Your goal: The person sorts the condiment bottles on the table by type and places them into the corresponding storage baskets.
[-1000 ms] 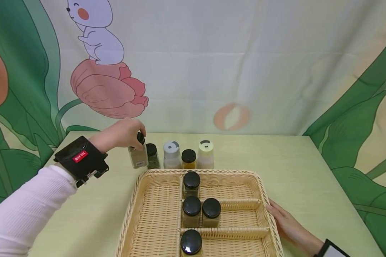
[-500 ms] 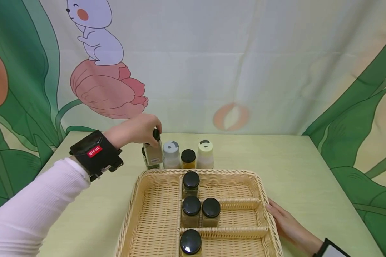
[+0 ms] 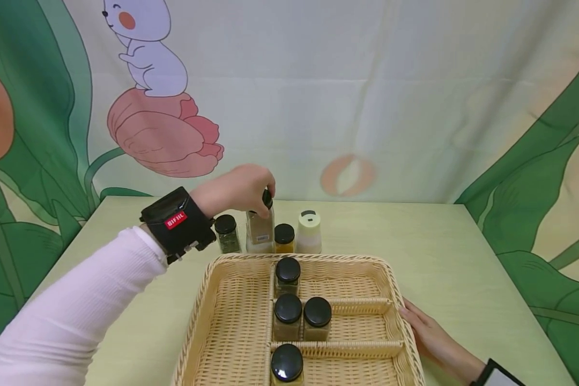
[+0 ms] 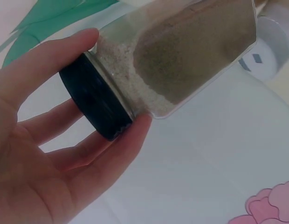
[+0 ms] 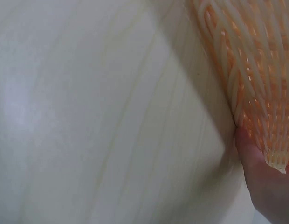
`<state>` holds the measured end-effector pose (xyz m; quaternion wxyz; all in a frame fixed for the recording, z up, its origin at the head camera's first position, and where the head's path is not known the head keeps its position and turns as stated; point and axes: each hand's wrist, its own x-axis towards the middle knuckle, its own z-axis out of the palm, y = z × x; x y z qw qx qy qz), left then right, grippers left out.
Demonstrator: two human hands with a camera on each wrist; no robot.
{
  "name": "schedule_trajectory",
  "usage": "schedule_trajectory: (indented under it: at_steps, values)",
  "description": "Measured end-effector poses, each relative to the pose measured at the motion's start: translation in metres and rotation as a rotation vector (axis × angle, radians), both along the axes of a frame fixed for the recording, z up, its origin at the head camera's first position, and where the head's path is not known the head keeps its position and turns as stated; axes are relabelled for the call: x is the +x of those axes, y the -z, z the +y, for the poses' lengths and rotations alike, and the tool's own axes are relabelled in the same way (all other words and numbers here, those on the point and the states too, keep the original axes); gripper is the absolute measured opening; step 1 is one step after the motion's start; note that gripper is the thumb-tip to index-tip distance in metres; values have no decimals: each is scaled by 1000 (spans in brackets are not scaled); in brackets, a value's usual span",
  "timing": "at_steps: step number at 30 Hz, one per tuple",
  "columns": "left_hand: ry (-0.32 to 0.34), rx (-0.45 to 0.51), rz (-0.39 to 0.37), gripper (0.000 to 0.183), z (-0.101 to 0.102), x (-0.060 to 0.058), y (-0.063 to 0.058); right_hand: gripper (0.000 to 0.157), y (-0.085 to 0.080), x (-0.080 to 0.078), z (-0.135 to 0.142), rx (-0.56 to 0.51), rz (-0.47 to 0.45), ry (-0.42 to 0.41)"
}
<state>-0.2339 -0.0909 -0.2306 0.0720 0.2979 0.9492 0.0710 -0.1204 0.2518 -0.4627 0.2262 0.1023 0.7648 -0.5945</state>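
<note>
Fingers, left: these fingers [image 4: 119, 156] and the thumb pinch the held jar [image 4: 196, 51] by its black lid; the left hand [image 3: 241, 187] is above the tabletop [image 3: 405, 236], beyond the basket's far rim.
Sleeve: white, with a black wrist strap [image 3: 178, 221] bearing a red label; it enters from the lower left.
Herb jar [image 3: 229, 237]: black lid, greenish contents; stands on the tabletop, just left of the held jar.
Held jar: clear, brownish contents, paler toward the lid; in the head view it hides most of the grey-capped shaker [image 4: 263, 53]; whether they touch, I cannot tell.
Yellow jar [image 3: 284, 241]: black lid; just right of the held jar.
Yellow-capped shaker [image 3: 309, 233]: pale body; last in the row, beside the yellow jar.
Basket [image 3: 238, 316]: woven; one long left compartment, three on the right; the right ones bear black-lidded jars [image 3: 317, 313], one far, two middle, one near.
Fingers, right: the right hand [image 3: 436, 343] touches the basket's right wall and rim; whether it grips or merely rests there, I cannot tell.
</note>
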Motion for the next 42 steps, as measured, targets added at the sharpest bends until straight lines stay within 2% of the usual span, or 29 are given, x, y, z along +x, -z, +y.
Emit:
schedule_trajectory:
  at_steps: [5,13,18,23,32,37,42]
  values:
    - [22,-7,7,28,15,2,-4,89,0,-1,0,13,-9,-1]
    - [51,-2,-24,25,39,5,-10,78,1,-1,1,-38,10,-13]
    - [64,-32,-43,23,54,9,-15,84,0,0,0,-31,-2,-15]
    - [104,-52,-28,22,68,13,-17,77,0,1,0,-57,8,-12]
    - [164,-46,-9,15,89,21,-15,80,1,1,-1,-48,10,-11]
    - [217,-89,34,19,99,27,-13,80,1,1,-1,-44,15,-11]
    - [248,-91,36,22,108,34,-12,77,1,2,0,-54,30,-15]
